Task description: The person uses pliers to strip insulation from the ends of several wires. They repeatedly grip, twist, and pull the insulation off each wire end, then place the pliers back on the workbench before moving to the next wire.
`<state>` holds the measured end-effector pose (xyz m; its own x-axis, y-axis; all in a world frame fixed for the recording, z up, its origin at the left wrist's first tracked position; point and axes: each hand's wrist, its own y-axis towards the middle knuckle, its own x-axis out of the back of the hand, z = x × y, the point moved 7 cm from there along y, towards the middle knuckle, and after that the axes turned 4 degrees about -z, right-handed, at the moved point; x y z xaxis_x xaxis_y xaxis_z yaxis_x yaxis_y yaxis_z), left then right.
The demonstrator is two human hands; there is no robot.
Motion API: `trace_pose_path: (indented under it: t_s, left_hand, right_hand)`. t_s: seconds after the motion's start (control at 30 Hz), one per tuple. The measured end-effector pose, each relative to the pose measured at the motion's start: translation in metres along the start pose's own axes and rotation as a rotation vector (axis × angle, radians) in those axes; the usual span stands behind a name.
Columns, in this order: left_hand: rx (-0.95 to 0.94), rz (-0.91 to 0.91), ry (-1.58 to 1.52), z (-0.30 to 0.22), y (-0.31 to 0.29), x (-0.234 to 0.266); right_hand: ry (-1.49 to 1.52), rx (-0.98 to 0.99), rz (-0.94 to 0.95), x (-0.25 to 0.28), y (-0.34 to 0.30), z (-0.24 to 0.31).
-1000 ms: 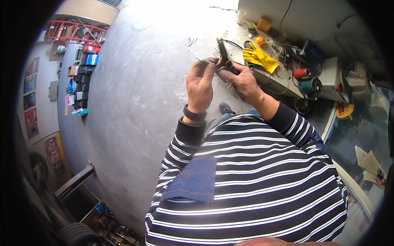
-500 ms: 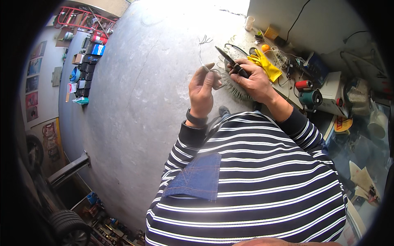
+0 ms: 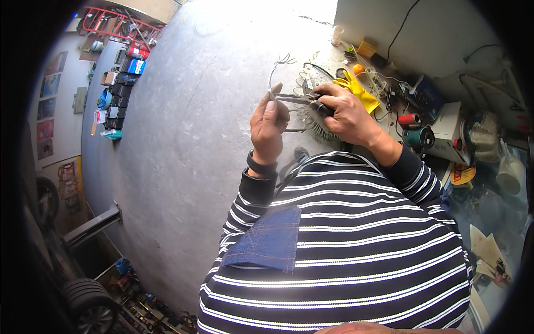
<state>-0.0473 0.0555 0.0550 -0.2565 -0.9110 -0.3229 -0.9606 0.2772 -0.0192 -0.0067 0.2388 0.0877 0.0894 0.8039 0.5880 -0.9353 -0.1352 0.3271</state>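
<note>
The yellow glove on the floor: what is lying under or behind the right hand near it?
The right hand grips pliers and covers part of the yellow glove. Below it a grey ribbed metal part shows. Its remaining portion is hidden by the hand. The left hand pinches thin wire.

Grey matt metal pliers point(image 3: 300, 99) with black plastic handles; thin pale plastic-coated wire point(image 3: 276, 69); glossy yellow rubber glove point(image 3: 359, 89); rough grey concrete floor point(image 3: 189, 128); striped knit cloth sleeves.

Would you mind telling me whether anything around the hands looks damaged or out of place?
Nothing looks damaged. The right hand holds pliers to a wire pinched by the left hand. A yellow glove lies among scattered tools on the floor.
</note>
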Motion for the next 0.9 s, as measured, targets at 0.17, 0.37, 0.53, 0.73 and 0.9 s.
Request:
trace_pose_path:
  t_s: [0.17, 0.37, 0.53, 0.73, 0.9]
  left_hand:
    - [-0.034, -0.006, 0.034, -0.002, -0.004, -0.007]
    - [-0.039, -0.005, 0.152, 0.001, -0.011, -0.01]
    - [-0.033, 0.012, 0.124, 0.008, -0.014, -0.013]
    - [-0.051, 0.011, 0.054, 0.01, -0.02, -0.013]
    - [-0.061, 0.028, -0.057, 0.005, -0.024, -0.013]
  right_hand:
    - [-0.021, 0.017, 0.009, 0.004, -0.002, 0.002]
    - [-0.014, 0.023, 0.022, 0.006, -0.009, 0.005]
    - [0.02, -0.068, 0.104, 0.002, -0.016, -0.001]
    - [0.02, 0.048, 0.005, 0.0, -0.018, 0.007]
    - [-0.043, 0.181, -0.069, -0.001, -0.013, 0.01]
